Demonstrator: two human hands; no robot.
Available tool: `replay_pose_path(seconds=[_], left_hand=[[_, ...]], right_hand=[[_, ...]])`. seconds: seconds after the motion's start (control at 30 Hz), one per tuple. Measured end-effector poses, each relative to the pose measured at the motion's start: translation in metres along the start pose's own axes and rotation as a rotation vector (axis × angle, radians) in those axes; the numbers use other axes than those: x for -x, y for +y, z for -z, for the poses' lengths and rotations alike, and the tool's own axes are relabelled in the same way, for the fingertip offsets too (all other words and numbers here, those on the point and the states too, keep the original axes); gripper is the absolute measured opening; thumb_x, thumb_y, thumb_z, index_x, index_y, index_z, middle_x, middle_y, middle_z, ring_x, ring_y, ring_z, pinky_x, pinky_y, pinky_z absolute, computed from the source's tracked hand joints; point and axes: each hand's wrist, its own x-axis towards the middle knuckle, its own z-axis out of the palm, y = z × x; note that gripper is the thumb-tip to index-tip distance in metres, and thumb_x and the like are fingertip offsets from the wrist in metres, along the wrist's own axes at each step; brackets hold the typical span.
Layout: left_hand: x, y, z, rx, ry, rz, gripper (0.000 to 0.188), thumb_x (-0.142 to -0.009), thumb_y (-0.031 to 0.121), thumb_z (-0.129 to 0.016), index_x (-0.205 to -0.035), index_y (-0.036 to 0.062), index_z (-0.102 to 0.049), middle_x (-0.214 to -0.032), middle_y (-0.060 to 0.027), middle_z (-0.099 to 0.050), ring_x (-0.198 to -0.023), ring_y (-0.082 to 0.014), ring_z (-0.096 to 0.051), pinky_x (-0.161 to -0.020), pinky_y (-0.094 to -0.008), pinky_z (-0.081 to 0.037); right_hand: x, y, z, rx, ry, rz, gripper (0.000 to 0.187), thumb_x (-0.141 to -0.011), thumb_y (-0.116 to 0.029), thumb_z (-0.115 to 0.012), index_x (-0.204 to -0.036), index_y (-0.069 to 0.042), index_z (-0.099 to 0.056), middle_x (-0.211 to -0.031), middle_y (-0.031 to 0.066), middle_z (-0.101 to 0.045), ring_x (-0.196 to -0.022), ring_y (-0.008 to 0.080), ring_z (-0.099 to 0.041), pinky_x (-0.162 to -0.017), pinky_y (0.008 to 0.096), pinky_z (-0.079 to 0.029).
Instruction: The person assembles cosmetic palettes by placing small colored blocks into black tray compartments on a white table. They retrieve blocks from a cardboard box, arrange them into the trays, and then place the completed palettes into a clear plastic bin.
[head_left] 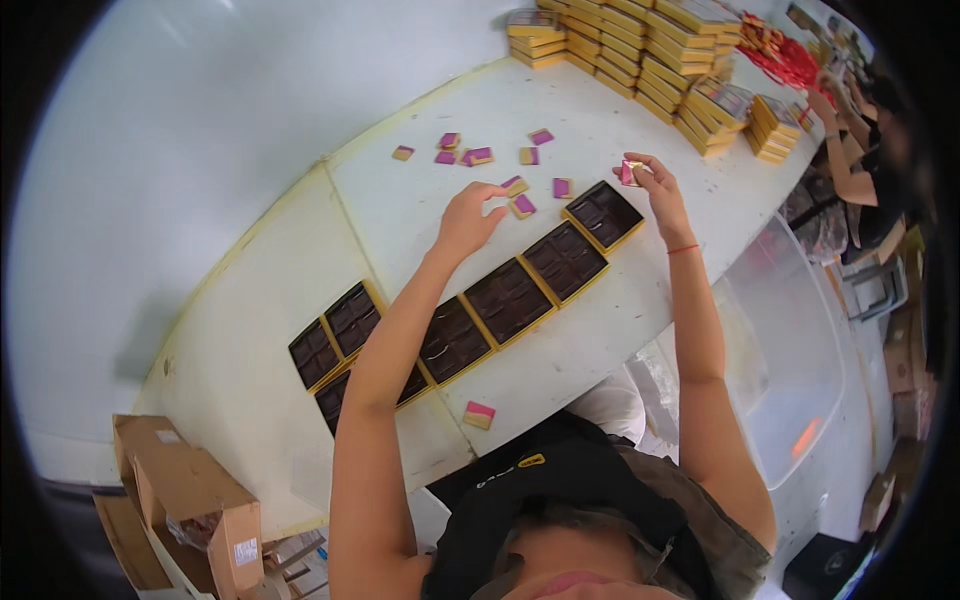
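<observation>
A small pink-and-gold square packet (629, 174) is pinched between the thumb and fingers of my right hand (657, 189), just above the far right end of a row of boxes. Over the table, my left hand (470, 218) is open, thumb and forefinger apart, its fingertip at the edge of a purple-and-gold packet (514, 186). Another such packet (523, 206) lies just beside it. Gold-edged boxes with dark brown compartmented trays run diagonally below my hands; the rightmost box (604, 214) is nearest my right hand. My left forearm hides part of the row.
Several loose packets (480, 156) are scattered farther back; one packet (479, 415) lies near the front edge. Tall stacks of gold boxes (610, 50) stand at the back right, by red ribbons (785, 62). A person (860, 170) works there. A cardboard carton (190, 490) sits lower left.
</observation>
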Motion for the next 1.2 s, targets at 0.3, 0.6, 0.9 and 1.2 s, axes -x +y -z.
replay_pose_path(seconds=[0.3,0.6,0.9,1.2], left_hand=[[-0.005,0.008,-0.035,-0.506,-0.179,0.067,0.025,-0.079,0.018,-0.07,-0.102,0.0088,-0.066,-0.108,-0.009,-0.061,-0.105,-0.0247,-0.057,-0.086,-0.0366,-0.048],[0.209,0.145,0.051,-0.183,-0.32,0.362,0.021,-0.077,0.006,-0.073,-0.097,0.0073,-0.066,-0.092,-0.0061,-0.062,-0.078,-0.0201,-0.063,-0.066,-0.0291,-0.052],[0.273,0.137,0.037,-0.191,-0.237,0.368,0.033,-0.076,0.006,-0.072,-0.107,0.0096,-0.062,-0.097,-0.0078,-0.058,-0.089,-0.0282,-0.057,-0.074,-0.035,-0.049],[0.306,0.135,0.055,0.917,0.485,0.759,0.03,-0.092,0.005,-0.058,-0.121,0.0057,-0.051,-0.102,-0.0108,-0.066,-0.08,-0.0165,-0.066,-0.067,-0.0267,-0.05]], right_hand=[[0.019,0.014,-0.019,-0.498,-0.009,-0.285,0.024,-0.096,-0.016,-0.051,-0.113,0.0,-0.058,-0.107,0.0124,-0.067,-0.103,0.0186,-0.062,-0.096,0.0273,-0.045],[0.024,-0.006,-0.005,-0.419,0.231,-0.029,0.017,-0.096,-0.017,-0.058,-0.107,-0.005,-0.063,-0.101,0.0089,-0.067,-0.079,0.0112,-0.062,-0.066,0.0195,-0.045],[0.028,0.0,-0.014,-0.233,0.114,-0.029,0.032,-0.097,-0.012,-0.055,-0.128,-0.003,-0.055,-0.104,0.0089,-0.066,-0.078,0.0073,-0.058,-0.062,0.0188,-0.041],[0.07,-0.019,-0.082,-0.207,0.07,-0.019,0.027,-0.096,-0.007,-0.055,-0.122,-0.003,-0.049,-0.107,0.012,-0.064,-0.083,0.0132,-0.062,-0.068,0.0203,-0.046]])
